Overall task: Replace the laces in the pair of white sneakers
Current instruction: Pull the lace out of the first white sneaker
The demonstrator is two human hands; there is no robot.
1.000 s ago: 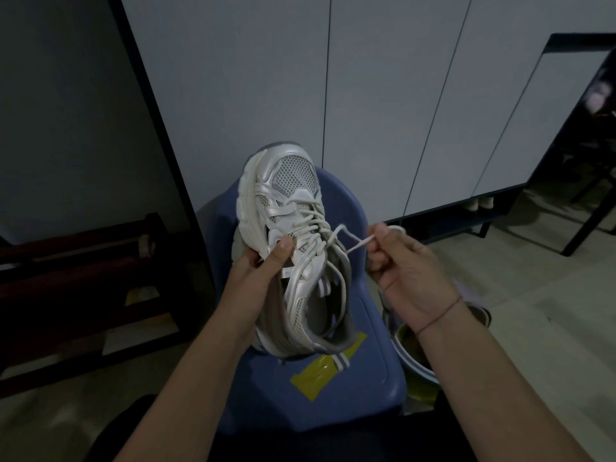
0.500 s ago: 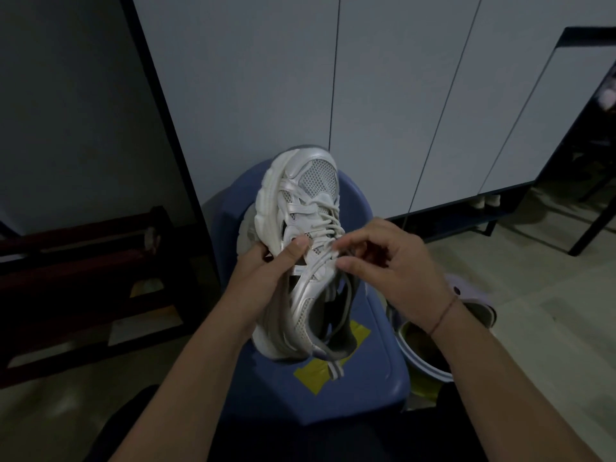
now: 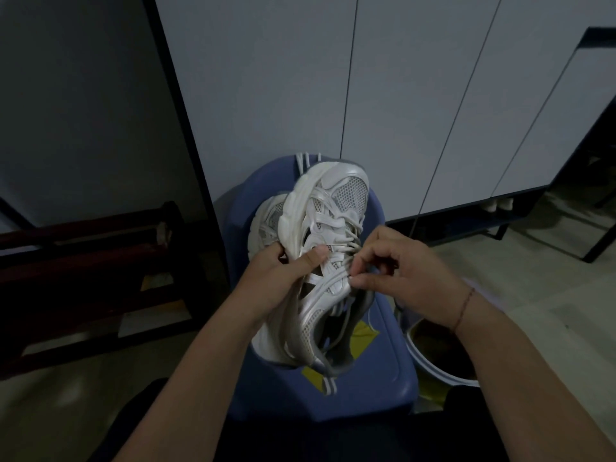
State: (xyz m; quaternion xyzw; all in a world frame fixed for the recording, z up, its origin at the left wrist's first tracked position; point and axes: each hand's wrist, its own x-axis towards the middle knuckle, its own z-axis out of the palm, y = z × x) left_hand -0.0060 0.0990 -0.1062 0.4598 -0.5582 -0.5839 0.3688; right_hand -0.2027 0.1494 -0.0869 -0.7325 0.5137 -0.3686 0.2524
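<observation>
A white sneaker (image 3: 328, 208) stands toe-up over a blue plastic stool (image 3: 376, 381). My left hand (image 3: 283, 278) grips its left side, thumb pressed on the upper near the eyelets. My right hand (image 3: 396, 265) pinches the white lace (image 3: 346, 243) at the sneaker's right eyelet row, fingertips against the upper. A second white sneaker (image 3: 266, 221) lies behind the first, mostly hidden. Loose white laces (image 3: 303, 160) hang over the stool's far edge.
A yellow patch (image 3: 361, 335) marks the stool seat. A white bowl-like container (image 3: 440, 355) sits on the floor to the right. A dark wooden rack (image 3: 83, 261) stands on the left. White cabinet doors (image 3: 400, 95) rise behind the stool. A black table leg (image 3: 600, 245) is at far right.
My right hand let the lace end slacken and came in from the right to pinch at the eyelets. The sneaker turned more onto its side, and the second sneaker came into sight.
</observation>
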